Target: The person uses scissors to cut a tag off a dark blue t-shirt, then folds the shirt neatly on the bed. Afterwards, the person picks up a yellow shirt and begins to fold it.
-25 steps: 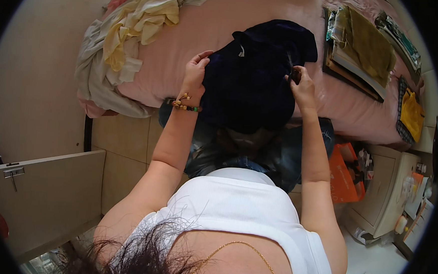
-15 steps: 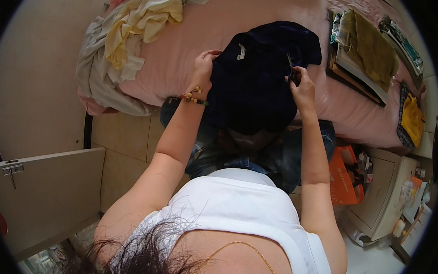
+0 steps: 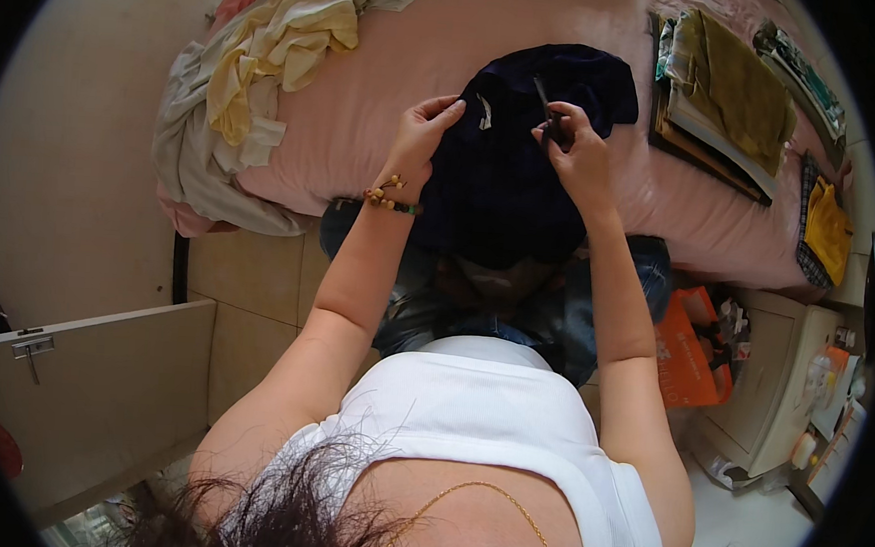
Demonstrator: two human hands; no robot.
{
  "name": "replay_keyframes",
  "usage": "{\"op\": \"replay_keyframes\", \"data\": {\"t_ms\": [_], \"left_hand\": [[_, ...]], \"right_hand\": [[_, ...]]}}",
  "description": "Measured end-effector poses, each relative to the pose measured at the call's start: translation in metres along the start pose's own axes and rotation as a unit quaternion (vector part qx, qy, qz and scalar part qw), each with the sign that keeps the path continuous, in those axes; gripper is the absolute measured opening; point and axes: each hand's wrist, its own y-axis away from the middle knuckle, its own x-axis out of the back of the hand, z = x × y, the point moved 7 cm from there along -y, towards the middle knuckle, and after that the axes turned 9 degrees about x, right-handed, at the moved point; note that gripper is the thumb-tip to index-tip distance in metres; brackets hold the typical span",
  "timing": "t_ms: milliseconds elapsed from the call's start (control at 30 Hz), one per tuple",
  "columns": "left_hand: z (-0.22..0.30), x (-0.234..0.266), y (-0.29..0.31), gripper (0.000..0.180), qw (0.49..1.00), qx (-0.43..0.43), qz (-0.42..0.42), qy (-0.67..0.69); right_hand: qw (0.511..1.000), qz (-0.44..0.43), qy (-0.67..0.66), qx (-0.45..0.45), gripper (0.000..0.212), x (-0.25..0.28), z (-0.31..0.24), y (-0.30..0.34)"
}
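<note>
A dark navy garment [image 3: 508,193] lies across my lap and over the bed's near edge. Its small whitish label [image 3: 485,114] shows near the top left of the cloth. My left hand [image 3: 424,137] is closed at the garment's left edge, thumb against fingers, just left of the label. In my right hand [image 3: 577,154] is a pair of dark-handled scissors [image 3: 542,91], held over the cloth with the blades pointing up and away from me. The blades are to the right of the label and apart from it. Whether they are spread is too small to tell.
The bed has a pink sheet [image 3: 400,71]. Crumpled cream and yellow clothes [image 3: 292,34] are heaped at its left. Folded clothes [image 3: 729,101] are stacked at the right, near a yellow folded piece [image 3: 826,232]. An orange bag [image 3: 691,354] stands beside a pale cabinet [image 3: 768,364].
My right hand has moved left with the scissors, closer to the label. My left hand has shifted right and slightly inward along the garment's edge.
</note>
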Motion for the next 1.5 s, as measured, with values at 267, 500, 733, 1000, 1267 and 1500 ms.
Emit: {"op": "replay_keyframes", "data": {"t_ms": [267,500,733,1000,1267,1500], "left_hand": [[-0.005,-0.019,0.017,0.027,0.995,0.065,-0.063,0.043],[-0.002,-0.029,0.027,0.026,0.996,0.065,-0.055,0.034],[0.001,-0.031,0.028,0.023,0.997,0.060,-0.045,0.018],[0.000,-0.031,0.027,0.021,0.997,0.057,-0.052,0.026],[-0.001,-0.030,0.027,0.021,0.997,0.063,-0.046,0.023],[-0.001,-0.028,0.026,0.021,0.998,0.056,-0.035,0.009]], "right_hand": [[0.997,-0.031,-0.068,0.027,0.041,-0.026,-0.002,0.006],[0.997,-0.054,-0.043,0.043,0.040,-0.020,-0.006,0.006],[0.995,-0.060,0.017,0.082,0.043,-0.021,-0.010,0.005],[0.993,-0.077,0.047,0.081,0.044,-0.024,-0.012,0.004],[0.992,-0.081,0.055,0.075,0.045,-0.026,-0.008,0.005],[0.993,-0.070,0.051,0.085,0.045,-0.027,-0.006,0.005]]}}
